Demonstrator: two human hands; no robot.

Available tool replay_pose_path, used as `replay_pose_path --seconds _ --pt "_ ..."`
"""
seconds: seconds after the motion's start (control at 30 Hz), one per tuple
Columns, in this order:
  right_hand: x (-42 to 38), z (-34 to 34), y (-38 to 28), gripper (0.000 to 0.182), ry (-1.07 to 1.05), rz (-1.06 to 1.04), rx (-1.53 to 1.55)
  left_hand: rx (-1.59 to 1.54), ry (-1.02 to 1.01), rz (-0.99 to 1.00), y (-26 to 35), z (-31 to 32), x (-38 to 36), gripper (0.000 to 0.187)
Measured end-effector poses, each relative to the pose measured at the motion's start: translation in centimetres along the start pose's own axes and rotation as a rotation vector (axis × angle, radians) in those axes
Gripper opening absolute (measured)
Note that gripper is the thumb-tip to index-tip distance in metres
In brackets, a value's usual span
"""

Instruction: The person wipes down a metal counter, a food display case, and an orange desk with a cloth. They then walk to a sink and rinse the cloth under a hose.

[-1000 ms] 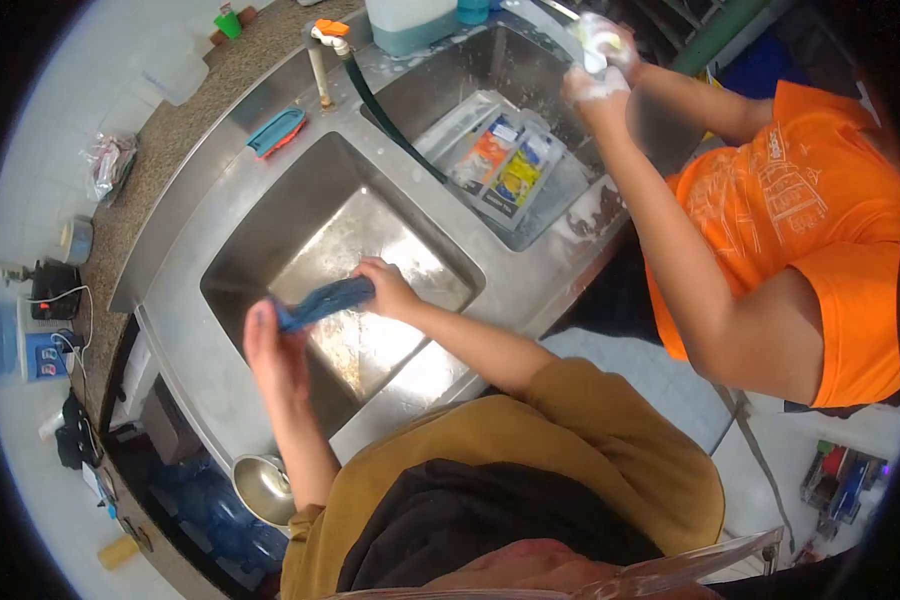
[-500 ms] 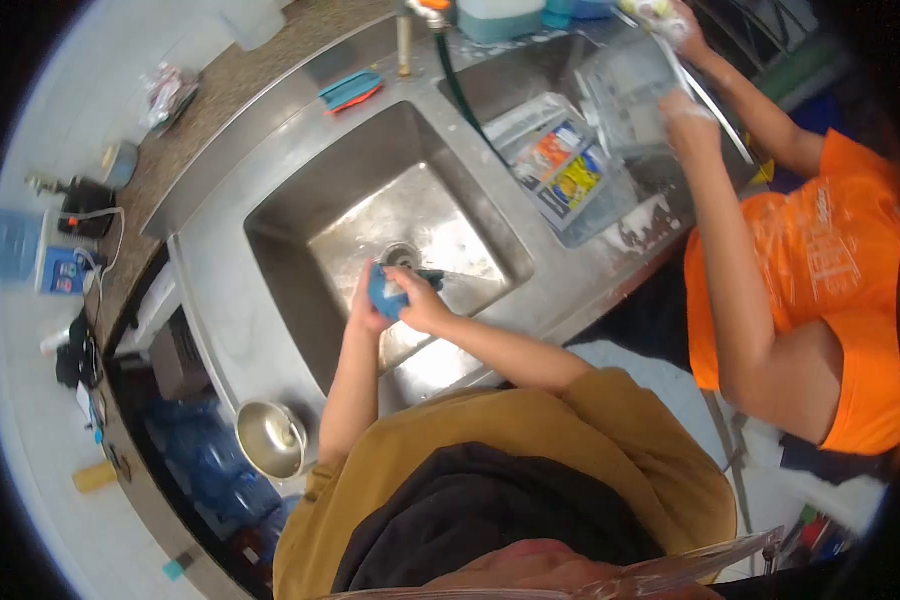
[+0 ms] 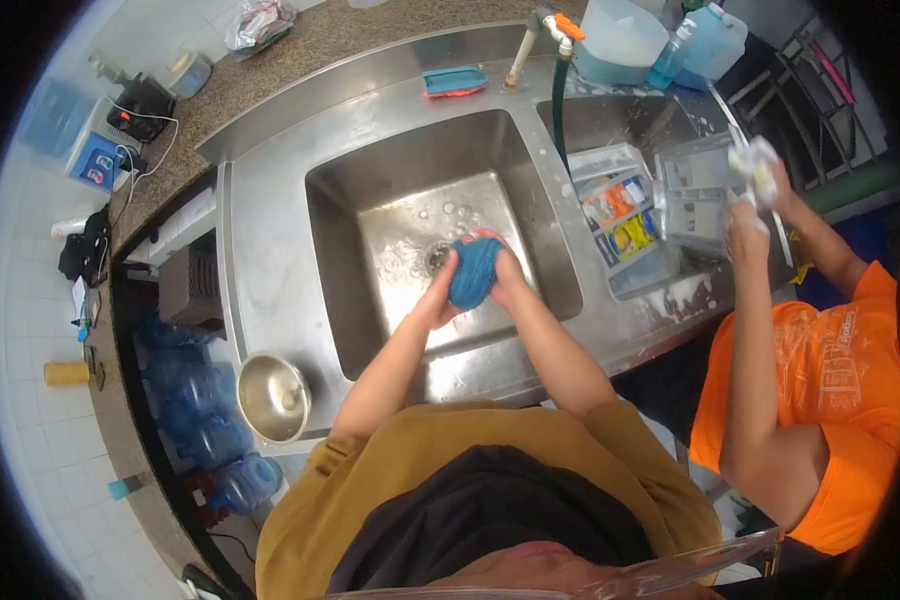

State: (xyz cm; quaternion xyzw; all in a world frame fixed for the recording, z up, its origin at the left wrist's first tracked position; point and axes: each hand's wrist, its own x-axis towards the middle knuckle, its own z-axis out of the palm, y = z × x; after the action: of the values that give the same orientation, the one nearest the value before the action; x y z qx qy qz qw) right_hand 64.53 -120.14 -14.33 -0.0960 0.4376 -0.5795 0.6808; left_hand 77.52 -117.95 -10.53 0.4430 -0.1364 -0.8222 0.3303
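A bunched blue cloth (image 3: 473, 273) is held between my two hands over the steel sink basin (image 3: 370, 215). My left hand (image 3: 440, 295) grips its left side, and my right hand (image 3: 506, 270) wraps round its right side. Below the cloth, the drain (image 3: 437, 258) shows partly, with water drops around it on the basin floor. A blue and red sponge (image 3: 454, 81) lies on the ledge behind the basin.
At the right, a person in an orange shirt (image 3: 820, 370) handles a clear container (image 3: 695, 200) over a second basin. A green hose (image 3: 560, 110) hangs from the tap. A metal bowl (image 3: 260, 397) stands at the left; bottles (image 3: 710, 45) stand at the back right.
The view has shifted, so the sink appears further right. My hands have opened out round the cloth, which now shows as a larger, rounder bundle. The co-worker's hands have moved along the container.
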Motion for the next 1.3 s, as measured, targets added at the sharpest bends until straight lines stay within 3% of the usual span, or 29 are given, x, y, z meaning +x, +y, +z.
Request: replay_pose_path --seconds 0.07,0.2,0.3,0.4,0.5,0.6,0.7,0.83,0.93,1.07,1.1,1.17,1.27,1.3 --pt "1.2 0.2 0.1 0.021 -0.085 0.060 -0.234 0.286 -0.045 0.041 -0.1 -1.0 0.4 0.040" --pt "2.9 0.8 0.9 0.017 -0.005 0.014 -0.432 0.716 -0.083 0.091 -0.1 -3.5 2.9 0.049" --pt "6.3 -0.5 2.4 0.019 -0.058 -0.081 -0.767 0.784 -0.005 0.335 -1.9 -4.5 5.0 0.046" --pt "6.9 -0.4 1.7 0.024 -0.067 -0.142 -1.139 1.241 0.250 0.392 -2.7 -4.3 5.8 0.039" --pt "6.6 0.6 1.4 0.027 0.013 -0.125 -1.461 1.338 0.342 0.389 -3.5 -4.2 6.4 0.034" --pt "7.7 -0.2 1.7 0.038 -0.118 0.010 -1.344 1.370 0.299 0.351 -3.2 -4.9 7.0 0.043" --pt "7.8 -2.8 -0.7 0.058 -0.540 0.338 -0.565 0.754 0.064 0.063 -1.2 -6.0 5.9 0.046" --pt "4.3 -3.2 -2.9 0.073 -0.915 0.384 0.028 0.367 -0.143 -0.135 1.9 -2.6 1.8 0.046" --pt "3.9 -1.4 -1.7 0.067 -0.871 0.308 0.214 0.325 -0.146 -0.228 1.6 -2.6 2.4 0.054" --pt "4.6 0.1 -0.3 0.056 -0.505 0.136 -0.244 0.360 -0.267 -0.149 1.1 -2.4 2.3 0.050" --pt "4.4 0.6 -0.3 0.056 -0.381 0.094 -0.328 0.428 -0.071 -0.099 0.8 -1.6 1.6 0.039" --pt "3.3 2.0 -0.2 0.056 -0.133 0.021 -0.490 0.579 0.015 -0.089 0.5 -1.5 1.9 0.031" --pt "6.4 0.4 3.1 0.060 -0.058 -0.111 -0.725 0.749 0.139 -0.071 -0.2 -1.2 2.5 0.017" --pt "5.7 0.6 3.2 0.052 0.032 -0.224 -0.841 0.800 0.150 -0.073 -0.3 -1.2 2.9 0.015"
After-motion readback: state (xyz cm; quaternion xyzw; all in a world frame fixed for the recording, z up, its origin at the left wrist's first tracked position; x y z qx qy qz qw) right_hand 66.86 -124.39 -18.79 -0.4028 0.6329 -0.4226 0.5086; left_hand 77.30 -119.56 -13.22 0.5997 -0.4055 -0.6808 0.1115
